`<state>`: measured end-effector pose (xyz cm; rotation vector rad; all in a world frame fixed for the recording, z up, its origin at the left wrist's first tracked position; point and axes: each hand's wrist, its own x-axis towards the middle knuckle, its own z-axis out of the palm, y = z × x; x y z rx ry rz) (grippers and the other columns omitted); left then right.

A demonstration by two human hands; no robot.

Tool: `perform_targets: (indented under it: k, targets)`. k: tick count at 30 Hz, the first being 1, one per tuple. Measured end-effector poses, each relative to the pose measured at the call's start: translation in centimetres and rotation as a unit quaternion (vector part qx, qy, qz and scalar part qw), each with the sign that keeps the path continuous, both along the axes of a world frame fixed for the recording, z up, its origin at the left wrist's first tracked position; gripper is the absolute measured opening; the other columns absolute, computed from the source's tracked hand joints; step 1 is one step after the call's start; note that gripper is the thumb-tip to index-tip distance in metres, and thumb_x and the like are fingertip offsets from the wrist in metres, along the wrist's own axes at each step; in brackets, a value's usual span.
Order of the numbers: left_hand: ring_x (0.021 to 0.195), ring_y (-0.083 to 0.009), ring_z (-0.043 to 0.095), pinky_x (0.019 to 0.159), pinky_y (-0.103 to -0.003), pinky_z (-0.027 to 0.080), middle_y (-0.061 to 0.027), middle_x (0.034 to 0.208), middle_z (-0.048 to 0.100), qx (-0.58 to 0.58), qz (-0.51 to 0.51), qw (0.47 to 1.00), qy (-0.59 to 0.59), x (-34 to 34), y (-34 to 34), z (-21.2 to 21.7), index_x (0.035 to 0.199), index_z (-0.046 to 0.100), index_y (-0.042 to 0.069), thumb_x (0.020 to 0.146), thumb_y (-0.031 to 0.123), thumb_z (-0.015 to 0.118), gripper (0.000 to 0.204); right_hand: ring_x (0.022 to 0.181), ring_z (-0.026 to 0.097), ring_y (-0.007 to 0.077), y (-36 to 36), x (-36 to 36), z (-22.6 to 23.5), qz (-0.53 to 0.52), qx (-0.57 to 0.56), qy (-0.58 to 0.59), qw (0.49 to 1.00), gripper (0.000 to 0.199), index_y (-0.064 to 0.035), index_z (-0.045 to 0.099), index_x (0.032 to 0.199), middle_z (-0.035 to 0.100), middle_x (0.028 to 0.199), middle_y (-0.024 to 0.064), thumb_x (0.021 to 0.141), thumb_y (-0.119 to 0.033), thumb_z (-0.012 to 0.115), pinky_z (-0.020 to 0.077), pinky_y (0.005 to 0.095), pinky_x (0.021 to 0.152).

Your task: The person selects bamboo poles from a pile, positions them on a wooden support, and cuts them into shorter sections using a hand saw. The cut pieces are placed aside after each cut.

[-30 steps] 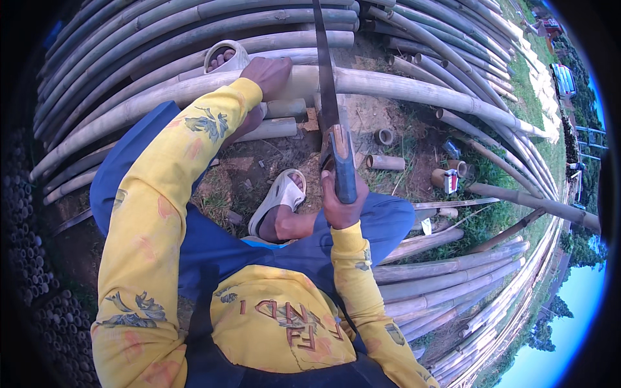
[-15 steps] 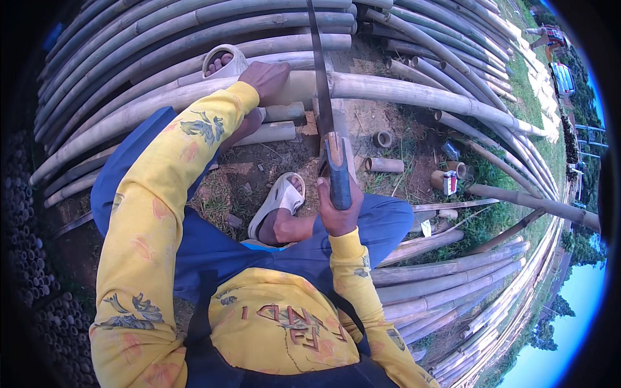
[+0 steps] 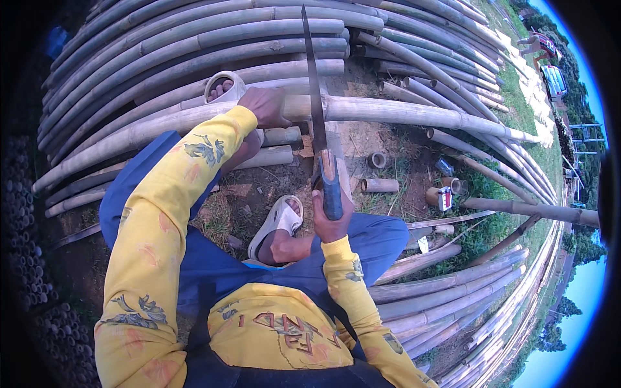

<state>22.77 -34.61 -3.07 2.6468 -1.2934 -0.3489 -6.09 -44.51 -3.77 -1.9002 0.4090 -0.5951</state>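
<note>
Fingers of the left hand (image 3: 268, 107) wrap one bamboo pole (image 3: 414, 111); the right hand (image 3: 331, 216) grips one long blade (image 3: 315, 97) by its handle.

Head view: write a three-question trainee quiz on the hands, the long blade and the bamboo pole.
1. True or false: the left hand rests on the long pale bamboo pole lying across the ground.
2. Which hand grips the blue handle of the long dark metal blade?
A. left
B. right
C. both
3. Fill in: the foot beside the right hand wears a white ____.

Key:
1. True.
2. B; the blade points away from the person, crossing over the pole.
3. Sandal.
</note>
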Motion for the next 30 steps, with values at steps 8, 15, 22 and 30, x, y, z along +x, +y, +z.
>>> perform_targets:
  k: [8,15,22,30]
  targets:
    - [0.134,-0.0385,0.053,0.114,-0.044,0.037,-0.0259,0.141,0.059,0.012,0.044,0.955,0.292,3.3,0.6,-0.9,0.142,0.057,-0.002,0.085,0.072,0.065,0.094,0.064,0.061,0.0114,-0.3,1.2,0.2,0.001,-0.011,-0.012,1.000,0.008,0.0011,0.066,0.098,0.064,0.072,0.0050,0.091,-0.001,0.070,0.0502,0.0304,0.061]
    - [0.132,-0.0330,0.054,0.114,-0.042,0.036,-0.0181,0.141,0.061,0.088,0.099,0.865,0.485,5.3,0.1,-1.4,0.136,0.065,0.000,0.082,0.068,0.071,0.087,0.065,0.062,0.0124,-1.2,0.3,-0.5,0.008,-0.016,0.028,0.999,0.014,0.0013,0.067,0.102,0.066,0.074,0.0082,0.090,-0.002,0.072,0.0500,0.0303,0.062]
    - [0.122,-0.0331,0.060,0.107,-0.041,0.042,-0.0207,0.129,0.067,0.126,0.025,0.864,0.486,5.9,0.4,-3.2,0.129,0.069,0.000,0.075,0.067,0.076,0.086,0.064,0.062,0.0123,-1.5,0.3,1.6,0.021,-0.028,0.019,0.999,0.016,0.0014,0.068,0.104,0.065,0.073,0.0070,0.089,-0.003,0.073,0.0496,0.0292,0.061]
    - [0.091,-0.0383,0.073,0.088,-0.046,0.054,-0.0267,0.096,0.073,0.058,0.012,0.989,0.139,4.0,-0.3,2.9,0.105,0.072,-0.007,0.069,0.056,0.080,0.074,0.069,0.056,0.0101,-0.3,0.6,4.7,-0.004,0.000,0.024,1.000,0.015,0.0008,0.064,0.098,0.063,0.076,0.0033,0.089,-0.002,0.076,0.0485,0.0270,0.067]
